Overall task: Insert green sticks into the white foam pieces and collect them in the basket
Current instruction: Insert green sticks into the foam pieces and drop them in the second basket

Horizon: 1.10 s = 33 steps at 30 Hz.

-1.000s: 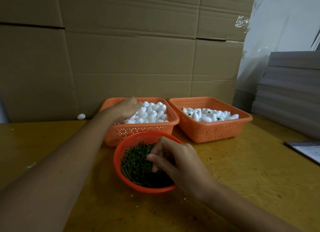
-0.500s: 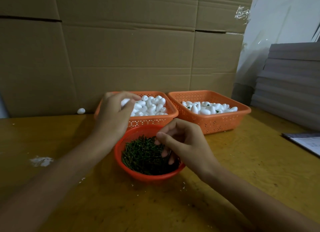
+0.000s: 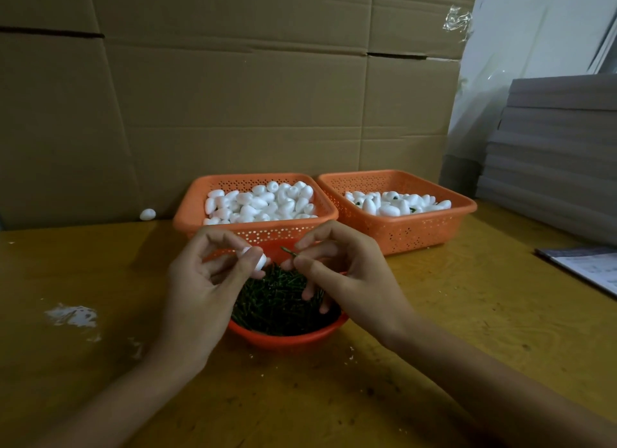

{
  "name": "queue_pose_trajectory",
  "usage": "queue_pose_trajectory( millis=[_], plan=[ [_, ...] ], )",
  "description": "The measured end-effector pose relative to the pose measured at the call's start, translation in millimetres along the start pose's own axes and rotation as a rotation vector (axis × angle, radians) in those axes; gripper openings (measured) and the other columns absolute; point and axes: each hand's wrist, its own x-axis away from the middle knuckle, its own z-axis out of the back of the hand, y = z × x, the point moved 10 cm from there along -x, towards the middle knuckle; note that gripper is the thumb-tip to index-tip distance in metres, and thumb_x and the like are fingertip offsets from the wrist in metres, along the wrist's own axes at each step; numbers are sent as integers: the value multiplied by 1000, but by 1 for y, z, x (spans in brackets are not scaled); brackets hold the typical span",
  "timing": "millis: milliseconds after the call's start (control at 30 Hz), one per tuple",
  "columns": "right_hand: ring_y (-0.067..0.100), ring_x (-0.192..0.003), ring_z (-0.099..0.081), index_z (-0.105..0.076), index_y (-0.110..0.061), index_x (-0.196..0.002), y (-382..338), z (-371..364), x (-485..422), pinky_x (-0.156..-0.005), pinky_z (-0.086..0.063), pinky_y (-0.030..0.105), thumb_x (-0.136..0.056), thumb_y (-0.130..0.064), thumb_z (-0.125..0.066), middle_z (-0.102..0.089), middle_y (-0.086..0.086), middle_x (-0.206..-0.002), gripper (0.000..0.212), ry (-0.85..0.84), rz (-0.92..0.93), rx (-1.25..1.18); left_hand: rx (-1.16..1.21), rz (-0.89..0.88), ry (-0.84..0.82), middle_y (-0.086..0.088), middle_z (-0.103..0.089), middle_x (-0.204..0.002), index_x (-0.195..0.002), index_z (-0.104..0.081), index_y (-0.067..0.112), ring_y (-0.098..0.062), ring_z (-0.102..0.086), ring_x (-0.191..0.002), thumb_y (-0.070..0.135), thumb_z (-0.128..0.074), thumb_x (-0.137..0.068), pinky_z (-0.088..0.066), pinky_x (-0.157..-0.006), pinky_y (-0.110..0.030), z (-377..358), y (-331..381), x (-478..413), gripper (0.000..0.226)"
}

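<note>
From the head view, you held both hands over the bowl (image 3: 283, 339), a round red one on the table (image 3: 434, 314), heaped with green sticks (image 3: 277, 300). Your left hand (image 3: 200, 287) was above the bowl's left rim, with thumb and fingertips pinching one white foam piece (image 3: 255, 257) and the other fingers loosely curled. Your right hand (image 3: 347, 277) was above the bowl's right half, pinching a single stick (image 3: 290, 252) between thumb and forefinger. The stick's free end pointed up and left toward the foam piece, close to it but apart. The lower fingers of that hand hung down over the heap; I could not tell whether they touched it. Just behind the bowl stood the left basket (image 3: 200, 220), orange and perforated, full of plain white pieces (image 3: 260, 202). Behind the bowl and to its right, side by side with the first, stood the right basket (image 3: 417, 233), holding a shallower layer of filled pieces (image 3: 397, 203), a few showing green. One stray piece (image 3: 147, 214) lay behind and left of the bowl, against the cardboard (image 3: 233, 96) that stood as a wall behind both baskets. White crumbs (image 3: 71, 315) were scattered well to the left of the bowl, with smaller specks just in front of it. Far to the right of the bowl a stack of grey sheets (image 3: 551, 153) rose at the table's edge, and a printed paper (image 3: 587, 267) lay in front of that stack.
</note>
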Motion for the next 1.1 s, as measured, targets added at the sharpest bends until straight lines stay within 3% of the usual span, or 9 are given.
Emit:
queue_pose_trajectory(
  millis=[167,333,500,767,1100],
  plan=[
    [15,-67,-75,-67,-27,-106,-3,-10,6,-55,-54,24,-98,-20,-73,-79,-12,-99,12,-4,52,214,54,-20,21,-1,-76,-101,-98,-64,14,-21,-79,-76,26,-75,-88,-61,-65,-23,2,0,-1,19],
    [8,-75,-74,-66,-32,-103,-9,-15,11,-68,-60,45,-98,-25,-74,-77,-19,-100,11,33,122,378,187,165,-48,-8,-79,-108,-114,-73,14,-28,-80,-85,26,-78,-83,-62,-71,-24,4,-16,-18,34],
    [7,-70,-73,-65,-28,-103,-12,-16,12,-67,-59,44,-99,-25,-72,-77,-16,-100,9,64,139,388,329,236,-125,-18,-78,-110,-109,-77,10,-34,-79,-96,19,-76,-82,-62,-74,-22,0,-23,-23,29],
    [10,-63,-73,-61,-23,-104,-14,-16,14,-61,-58,37,-102,-25,-68,-77,-15,-101,7,63,126,375,434,290,-163,-24,-75,-109,-97,-62,6,-37,-76,-106,6,-68,-82,-63,-73,-23,0,-29,-24,16],
    [10,-64,-73,-61,-22,-102,-14,-16,14,-62,-57,43,-102,-23,-68,-77,-12,-98,7,63,121,370,336,212,-268,-19,-75,-109,-102,-55,9,-35,-73,-115,-6,-72,-70,-61,-80,-24,-3,-22,-20,39]
  ],
)
